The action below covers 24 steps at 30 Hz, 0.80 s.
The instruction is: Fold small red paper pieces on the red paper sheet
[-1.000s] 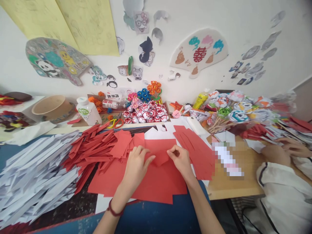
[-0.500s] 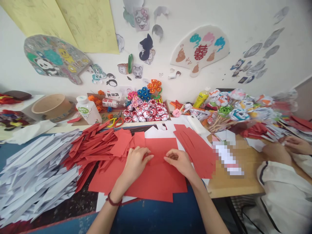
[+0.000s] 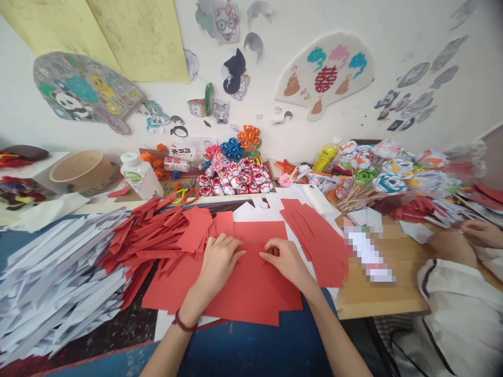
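Note:
Large red paper sheets [image 3: 251, 298] lie in a stack in front of me. Over their upper part, my left hand [image 3: 222, 257] and my right hand [image 3: 283, 260] face each other with a gap between them. Both have curled fingers with thumb near fingertips. Whatever they pinch is red on red and cannot be made out. Folded red paper strips [image 3: 151, 233] and small red pieces [image 3: 194, 230] are left of my left hand. Cut red sheets [image 3: 316, 241] lie right of my right hand.
Folded white strips [image 3: 66, 277] cover the left side. Scissors [image 3: 188, 195], a white bottle [image 3: 141, 175], paper flowers [image 3: 236, 178] and a white case [image 3: 317, 199] stand or lie behind. At right, a person's hands [image 3: 463, 241] are over a wooden table [image 3: 377, 298].
My right hand has moved slightly left, towards my left hand. My left hand has barely moved. The camera view has shifted a little.

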Motion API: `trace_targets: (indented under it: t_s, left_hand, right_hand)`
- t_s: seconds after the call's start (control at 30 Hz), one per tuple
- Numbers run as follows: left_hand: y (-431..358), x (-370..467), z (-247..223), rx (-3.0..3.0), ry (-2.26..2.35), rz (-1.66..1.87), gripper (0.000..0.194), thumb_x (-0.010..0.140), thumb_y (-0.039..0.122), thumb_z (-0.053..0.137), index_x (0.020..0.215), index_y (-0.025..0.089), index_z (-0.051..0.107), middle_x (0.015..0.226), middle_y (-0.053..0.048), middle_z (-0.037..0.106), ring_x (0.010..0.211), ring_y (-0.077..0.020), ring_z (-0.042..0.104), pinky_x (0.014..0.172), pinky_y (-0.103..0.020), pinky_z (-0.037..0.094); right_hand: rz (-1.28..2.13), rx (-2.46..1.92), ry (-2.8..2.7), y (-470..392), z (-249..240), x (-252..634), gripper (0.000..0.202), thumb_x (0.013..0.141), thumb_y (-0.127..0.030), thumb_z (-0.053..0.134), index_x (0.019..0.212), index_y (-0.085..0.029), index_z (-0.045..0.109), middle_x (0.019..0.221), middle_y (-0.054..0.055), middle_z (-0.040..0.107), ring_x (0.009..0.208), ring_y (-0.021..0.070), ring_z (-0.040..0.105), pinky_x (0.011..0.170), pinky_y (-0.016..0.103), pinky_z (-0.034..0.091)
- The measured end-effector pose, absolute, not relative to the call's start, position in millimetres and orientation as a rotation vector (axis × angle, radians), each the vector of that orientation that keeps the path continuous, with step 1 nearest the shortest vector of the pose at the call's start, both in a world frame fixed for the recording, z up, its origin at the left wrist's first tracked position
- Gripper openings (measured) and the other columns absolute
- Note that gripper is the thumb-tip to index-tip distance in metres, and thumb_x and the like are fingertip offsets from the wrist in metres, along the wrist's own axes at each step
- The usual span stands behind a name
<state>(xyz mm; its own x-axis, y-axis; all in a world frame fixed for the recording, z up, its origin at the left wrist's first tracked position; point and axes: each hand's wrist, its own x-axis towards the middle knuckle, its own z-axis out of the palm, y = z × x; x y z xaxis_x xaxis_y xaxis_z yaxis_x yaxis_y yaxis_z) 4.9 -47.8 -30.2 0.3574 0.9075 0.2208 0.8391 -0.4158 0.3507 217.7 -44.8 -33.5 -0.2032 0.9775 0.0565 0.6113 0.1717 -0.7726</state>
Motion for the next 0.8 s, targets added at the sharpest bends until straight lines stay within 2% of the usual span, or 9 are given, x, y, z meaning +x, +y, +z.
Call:
trace_targets:
  t_s: [0.13, 0.23, 0.4, 0.57, 0.67, 0.8]
  left_hand:
    - [-42.1, 6.3, -34.2, 2.481, 1.57, 0.553, 0.007, 0.09, 0.021, 0.056, 0.094, 0.021, 0.062, 0.093, -0.003, 0.066, 0.09, -0.0214, 0.053, 0.072, -0.035, 0.028]
    - [-39.4, 6.7, -35.0, 2.384, 1.549, 0.596, 0.006, 0.088, 0.018, 0.058, 0.092, 0.022, 0.061, 0.094, -0.001, 0.066, 0.089, -0.0202, 0.053, 0.074, -0.034, 0.028]
    - [-38.7, 8.6, -39.5, 2.282, 1.491, 0.681, 0.015, 0.087, 0.014, 0.058, 0.097, 0.025, 0.063, 0.098, 0.0, 0.067, 0.09, -0.0192, 0.053, 0.075, -0.034, 0.029]
    - [-39.8, 11.6, -45.8, 2.25, 1.528, 0.754, 0.011, 0.088, 0.015, 0.057, 0.092, 0.023, 0.064, 0.094, 0.0, 0.068, 0.087, -0.0191, 0.053, 0.075, -0.035, 0.029]
    - [-39.6, 12.4, -46.0, 2.26, 1.517, 0.769, 0.012, 0.089, 0.015, 0.055, 0.088, 0.022, 0.065, 0.093, -0.001, 0.068, 0.086, -0.0185, 0.053, 0.074, -0.035, 0.03]
    - [-39.5, 10.6, -46.7, 2.303, 1.387, 0.809, 0.023, 0.092, 0.015, 0.049, 0.102, 0.024, 0.067, 0.094, -0.003, 0.07, 0.088, -0.0187, 0.052, 0.078, -0.034, 0.036]
  right_hand:
    - [0.7, -1.485, -1.909, -42.3, -43.1, 215.2, 0.012, 0.074, -0.012, 0.071, 0.08, -0.019, 0.063, 0.08, 0.001, 0.062, 0.076, 0.0165, 0.058, 0.069, 0.028, 0.043]
    - [0.708, -1.442, -1.899, -41.3, -47.1, 216.0, 0.011, 0.076, -0.013, 0.07, 0.083, -0.02, 0.065, 0.081, 0.001, 0.062, 0.076, 0.017, 0.058, 0.069, 0.029, 0.044]
    - [0.695, -1.451, -1.85, -40.5, -49.3, 214.6, 0.009, 0.08, -0.013, 0.067, 0.074, -0.02, 0.064, 0.076, 0.001, 0.062, 0.07, 0.0165, 0.057, 0.066, 0.028, 0.045]
    - [0.653, -1.375, -1.881, -41.4, -53.0, 211.9, 0.015, 0.081, -0.008, 0.063, 0.086, -0.022, 0.068, 0.087, 0.002, 0.065, 0.079, 0.0176, 0.059, 0.07, 0.03, 0.047]
    - [0.564, -1.338, -1.928, -44.0, -54.4, 211.8, 0.016, 0.084, -0.008, 0.06, 0.085, -0.022, 0.068, 0.086, 0.002, 0.067, 0.081, 0.0188, 0.058, 0.073, 0.032, 0.048]
    - [0.384, -1.284, -2.016, -50.6, -55.2, 213.2, 0.022, 0.091, -0.008, 0.05, 0.092, -0.02, 0.069, 0.089, 0.005, 0.068, 0.083, 0.0194, 0.057, 0.074, 0.033, 0.049]
